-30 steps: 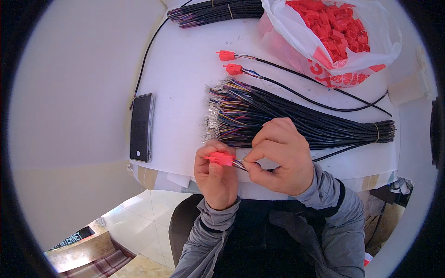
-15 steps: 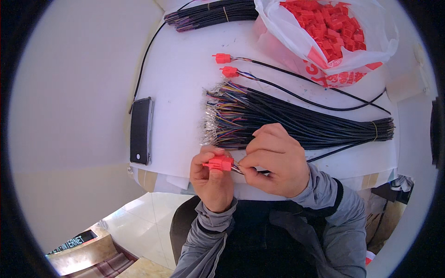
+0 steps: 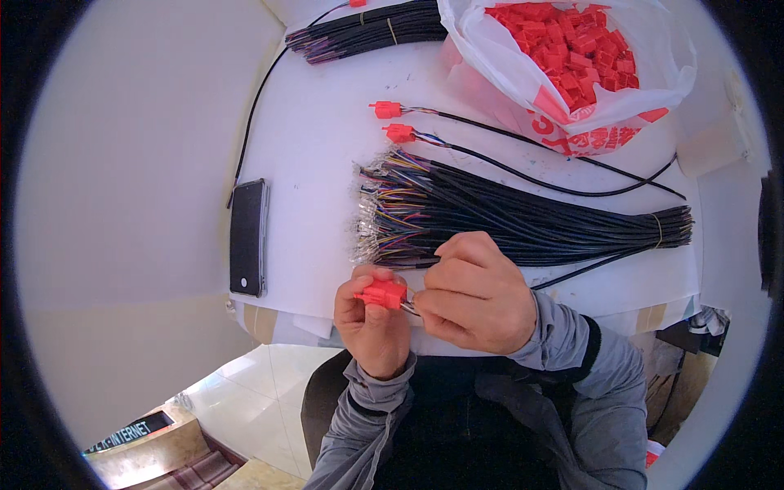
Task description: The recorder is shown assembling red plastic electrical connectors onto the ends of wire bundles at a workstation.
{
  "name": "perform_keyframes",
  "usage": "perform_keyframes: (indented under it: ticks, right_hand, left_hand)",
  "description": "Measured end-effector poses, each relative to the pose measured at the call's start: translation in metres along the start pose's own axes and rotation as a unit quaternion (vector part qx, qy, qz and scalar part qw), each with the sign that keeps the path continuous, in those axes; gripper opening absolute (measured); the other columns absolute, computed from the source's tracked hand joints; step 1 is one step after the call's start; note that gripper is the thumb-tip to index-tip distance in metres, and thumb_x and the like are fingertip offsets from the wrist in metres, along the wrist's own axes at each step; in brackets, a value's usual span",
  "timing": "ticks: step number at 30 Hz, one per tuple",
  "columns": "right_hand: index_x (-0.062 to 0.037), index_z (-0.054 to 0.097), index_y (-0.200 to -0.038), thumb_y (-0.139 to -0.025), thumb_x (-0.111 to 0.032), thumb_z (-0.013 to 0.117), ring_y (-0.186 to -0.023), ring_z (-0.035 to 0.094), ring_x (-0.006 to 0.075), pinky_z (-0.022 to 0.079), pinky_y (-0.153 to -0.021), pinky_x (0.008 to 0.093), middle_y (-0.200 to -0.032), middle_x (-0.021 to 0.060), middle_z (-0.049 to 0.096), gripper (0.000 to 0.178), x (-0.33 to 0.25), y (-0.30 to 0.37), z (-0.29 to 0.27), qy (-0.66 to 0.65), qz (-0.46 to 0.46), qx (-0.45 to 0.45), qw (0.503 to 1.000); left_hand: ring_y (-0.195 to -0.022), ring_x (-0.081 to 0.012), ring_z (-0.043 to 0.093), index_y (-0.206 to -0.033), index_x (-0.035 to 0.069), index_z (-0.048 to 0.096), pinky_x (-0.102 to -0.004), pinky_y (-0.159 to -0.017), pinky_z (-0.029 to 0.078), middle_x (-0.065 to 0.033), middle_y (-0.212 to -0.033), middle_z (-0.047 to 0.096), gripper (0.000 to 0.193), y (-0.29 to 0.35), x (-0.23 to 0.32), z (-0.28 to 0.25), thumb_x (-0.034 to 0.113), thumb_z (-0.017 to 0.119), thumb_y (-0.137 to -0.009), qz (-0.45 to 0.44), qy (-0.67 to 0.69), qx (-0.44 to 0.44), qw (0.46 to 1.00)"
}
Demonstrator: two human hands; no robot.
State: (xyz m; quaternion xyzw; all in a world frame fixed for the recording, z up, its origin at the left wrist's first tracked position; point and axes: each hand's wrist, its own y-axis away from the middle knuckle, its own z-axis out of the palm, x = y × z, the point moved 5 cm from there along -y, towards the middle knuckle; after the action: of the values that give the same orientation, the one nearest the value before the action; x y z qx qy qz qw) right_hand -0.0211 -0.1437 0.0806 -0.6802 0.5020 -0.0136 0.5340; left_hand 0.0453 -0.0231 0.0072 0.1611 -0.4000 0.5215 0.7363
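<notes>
Near the table's front edge my left hand [image 3: 372,331] pinches a red plastic connector housing [image 3: 384,295] between thumb and fingers. Thin wires [image 3: 409,305] run from the housing's right side into the closed fingertips of my right hand [image 3: 478,294]. These wires belong to a black cable [image 3: 576,274] that comes out beyond my right hand. Just past both hands lies a large bundle of black cables [image 3: 523,208], its stripped coloured wires with metal terminals fanned at the left end. Two cables with red connectors fitted, one connector [image 3: 386,109] and another connector [image 3: 398,133], rest behind the bundle.
A white plastic bag [image 3: 490,90] full of red connector housings [image 3: 572,53] stands at the back right. Another tied cable bundle [image 3: 367,31] lies at the back. A phone [image 3: 248,237] rests at the table's left edge, with a thin black cable [image 3: 249,122] behind it.
My right hand has shifted slightly left and its fingers have curled in closer to the housing. The whole view has moved a little; the left hand keeps its pinch.
</notes>
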Motion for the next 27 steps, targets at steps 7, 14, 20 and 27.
perform_keyframes:
  ticks: [7,14,20,27]
  right_hand:
    - [-0.0041,0.059,-0.078,-0.055,-0.011,0.067,-0.073,0.049,0.0237,0.042,-0.070,0.0358,-0.078,0.0050,0.050,0.025,-0.001,-0.001,-0.002,-0.001,0.004,0.009,1.000]
    - [-0.0050,0.059,-0.078,-0.058,-0.009,0.066,-0.073,0.050,0.0232,0.042,-0.070,0.0359,-0.077,0.0044,0.051,0.022,0.001,-0.001,0.000,-0.002,0.012,-0.002,1.000]
    - [-0.0068,0.059,-0.076,-0.058,-0.007,0.067,-0.070,0.053,0.0237,0.041,-0.070,0.0353,-0.074,0.0048,0.054,0.020,0.009,-0.005,-0.006,-0.032,0.079,-0.024,0.996]
    - [-0.0079,0.057,-0.072,-0.057,-0.005,0.066,-0.071,0.054,0.0241,0.040,-0.070,0.0347,-0.072,0.0042,0.054,0.017,0.011,-0.004,-0.006,-0.037,0.094,-0.027,0.995]
  left_hand:
    - [-0.088,-0.0227,0.051,-0.106,0.004,0.050,-0.0351,-0.077,0.043,-0.0154,-0.102,0.050,0.030,0.001,-0.002,0.000,0.018,0.062,-0.083,-0.006,0.017,0.012,1.000]
    - [-0.087,-0.0229,0.052,-0.104,0.004,0.051,-0.0337,-0.076,0.045,-0.0152,-0.101,0.051,0.029,0.002,-0.002,0.001,0.018,0.063,-0.082,0.021,-0.005,-0.011,1.000]
    - [-0.087,-0.0225,0.053,-0.103,0.003,0.051,-0.0331,-0.076,0.046,-0.0150,-0.099,0.052,0.030,-0.001,0.001,-0.001,0.017,0.064,-0.081,0.026,-0.021,-0.002,0.999]
    - [-0.087,-0.0220,0.053,-0.104,0.002,0.051,-0.0339,-0.078,0.046,-0.0151,-0.099,0.052,0.028,-0.002,0.001,0.000,0.015,0.062,-0.082,0.032,-0.010,0.001,0.999]
